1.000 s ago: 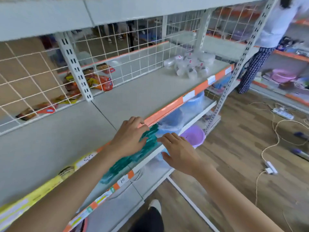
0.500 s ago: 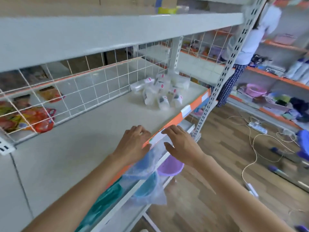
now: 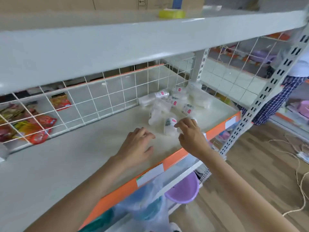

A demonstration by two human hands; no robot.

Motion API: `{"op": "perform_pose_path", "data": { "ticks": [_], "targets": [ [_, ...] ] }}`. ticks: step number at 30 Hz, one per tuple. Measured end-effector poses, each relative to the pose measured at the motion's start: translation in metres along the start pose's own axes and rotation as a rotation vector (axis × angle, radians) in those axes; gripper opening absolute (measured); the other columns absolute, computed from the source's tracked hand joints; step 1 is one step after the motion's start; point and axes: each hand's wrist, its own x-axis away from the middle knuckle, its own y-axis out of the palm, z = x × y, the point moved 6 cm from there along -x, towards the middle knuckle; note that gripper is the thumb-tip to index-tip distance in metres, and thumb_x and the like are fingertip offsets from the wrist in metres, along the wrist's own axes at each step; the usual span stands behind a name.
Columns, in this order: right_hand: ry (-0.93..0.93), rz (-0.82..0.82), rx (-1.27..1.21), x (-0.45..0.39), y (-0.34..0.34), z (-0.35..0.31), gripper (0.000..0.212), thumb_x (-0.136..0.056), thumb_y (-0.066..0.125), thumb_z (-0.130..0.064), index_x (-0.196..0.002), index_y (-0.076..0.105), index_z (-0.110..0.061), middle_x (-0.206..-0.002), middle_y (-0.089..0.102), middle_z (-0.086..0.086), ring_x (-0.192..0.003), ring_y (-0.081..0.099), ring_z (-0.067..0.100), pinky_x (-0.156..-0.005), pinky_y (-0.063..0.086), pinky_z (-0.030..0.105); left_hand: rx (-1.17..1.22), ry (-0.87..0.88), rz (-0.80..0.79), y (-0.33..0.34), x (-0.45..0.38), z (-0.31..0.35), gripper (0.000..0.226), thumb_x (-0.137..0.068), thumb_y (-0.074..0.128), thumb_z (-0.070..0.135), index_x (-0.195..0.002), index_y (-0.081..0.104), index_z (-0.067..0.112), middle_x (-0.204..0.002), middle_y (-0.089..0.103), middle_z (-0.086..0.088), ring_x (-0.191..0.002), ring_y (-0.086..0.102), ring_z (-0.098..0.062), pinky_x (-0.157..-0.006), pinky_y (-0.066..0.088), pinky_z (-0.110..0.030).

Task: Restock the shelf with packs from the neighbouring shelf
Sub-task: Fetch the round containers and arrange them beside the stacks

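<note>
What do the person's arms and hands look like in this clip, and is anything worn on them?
Both forearms are bare right to the bottom of the frame, with no sleeves in view. The left hand and right hand wear no gloves, and no watch, ring or wristband shows. Motion blur hides finer detail.

Packs (image 3: 170, 104) on shelf (image 3: 83, 156), right

A small shop. Grey metal shelving with orange price-label edge strips (image 3: 173, 158) and white wire-grid back panels (image 3: 107, 99) holds bright red-and-yellow snack packets (image 3: 41, 124). Purple plastic basins (image 3: 184, 190) sit below.

Two hands (image 3: 138, 148), about eight clear packs (image 3: 170, 126).
</note>
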Motion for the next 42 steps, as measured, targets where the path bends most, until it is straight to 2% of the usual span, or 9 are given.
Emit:
{"op": "perform_pose_path", "data": {
  "ticks": [4,7,14,19,22,27,32,36,42],
  "targets": [
    [0.071,0.017,0.078,-0.035,-0.006,0.053,0.046,-0.068,0.054,0.008,-0.111,0.062,-0.006,-0.117,0.054,0.017,-0.099,0.046,0.043,-0.080,0.047,0.048,-0.024,-0.022,0.019,0.000,-0.045,0.015,0.041,-0.079,0.044,0.032,-0.111,0.060,0.012,-0.105,0.054,-0.007,-0.102,0.050,-0.029,-0.085,0.044,-0.039],
    [0.031,-0.154,0.141,-0.045,0.005,0.078,0.040,-0.085,0.050,-0.012,-0.124,0.055,-0.015,-0.133,0.045,0.010,-0.112,0.042,0.036,-0.092,0.041,0.040,-0.016,-0.017,0.060,0.005,-0.081,0.026,0.033,-0.083,0.041,0.027,-0.106,0.060,0.011,-0.102,0.054,-0.008,-0.097,0.051,-0.029,-0.081,0.046,-0.042],
    [-0.043,-0.056,-0.039,-0.079,-0.015,0.126,0.031,-0.080,0.062,-0.008,-0.111,0.064,-0.007,-0.112,0.059,0.014,-0.104,0.050,0.037,-0.085,0.046,0.043,-0.045,-0.144,-0.007,0.025,-0.178,0.020,0.031,-0.094,0.045,0.023,-0.120,0.051,0.009,-0.129,0.041,-0.010,-0.117,0.043,-0.029,-0.097,0.039,-0.041],
    [0.100,-0.107,0.112,-0.120,-0.016,0.182,0.047,-0.089,0.053,-0.021,-0.134,0.043,-0.011,-0.141,0.034,0.012,-0.128,0.028,0.030,-0.101,0.031,0.040,-0.097,-0.134,-0.043,0.051,-0.203,0.032,0.047,-0.097,0.042,0.029,-0.139,0.035,0.010,-0.149,0.022,-0.005,-0.137,0.019,-0.024,-0.108,0.029,-0.041],
    [0.190,-0.190,0.173,-0.133,-0.008,0.205,0.057,-0.091,0.053,-0.029,-0.139,0.030,-0.011,-0.142,0.030,0.011,-0.129,0.025,0.031,-0.100,0.030,0.041,-0.107,-0.117,-0.066,0.062,-0.208,0.041,0.047,-0.097,0.039,0.031,-0.140,0.033,0.014,-0.148,0.026,-0.001,-0.135,0.024,-0.020,-0.108,0.028,-0.036],
    [0.103,-0.181,0.222,-0.133,-0.001,0.208,0.055,-0.085,0.059,-0.023,-0.132,0.036,-0.009,-0.129,0.035,0.012,-0.116,0.033,0.030,-0.092,0.037,0.037,-0.106,-0.133,-0.043,0.065,-0.212,0.045,0.046,-0.094,0.044,0.030,-0.137,0.034,0.017,-0.144,0.030,0.000,-0.121,0.044,-0.020,-0.102,0.029,-0.034],
    [-0.009,-0.202,0.146,-0.122,-0.005,0.204,0.049,-0.082,0.058,-0.020,-0.128,0.042,-0.017,-0.123,0.039,0.010,-0.109,0.037,0.029,-0.090,0.038,0.034,-0.082,-0.188,-0.004,0.062,-0.213,0.048,0.041,-0.091,0.047,0.026,-0.129,0.040,0.014,-0.133,0.038,-0.002,-0.119,0.042,-0.022,-0.100,0.029,-0.034],
    [-0.063,-0.284,0.110,-0.108,-0.004,0.195,0.051,-0.080,0.056,-0.037,-0.127,0.045,-0.020,-0.123,0.044,0.010,-0.107,0.041,0.029,-0.090,0.035,0.031,0.010,-0.135,0.055,0.054,-0.228,0.067,0.037,-0.087,0.052,0.022,-0.122,0.046,0.010,-0.122,0.045,-0.006,-0.115,0.043,-0.024,-0.093,0.038,-0.037],
    [-0.016,-0.426,0.223,-0.098,0.004,0.196,0.056,-0.085,0.048,-0.047,-0.136,0.035,-0.027,-0.142,0.034,0.009,-0.124,0.034,0.032,-0.102,0.029,0.039,0.215,-0.166,-0.217,0.069,-0.248,0.094,0.040,-0.082,0.056,0.019,-0.121,0.050,0.014,-0.118,0.051,-0.003,-0.106,0.048,-0.018,-0.085,0.042,-0.032]
  ]
}}
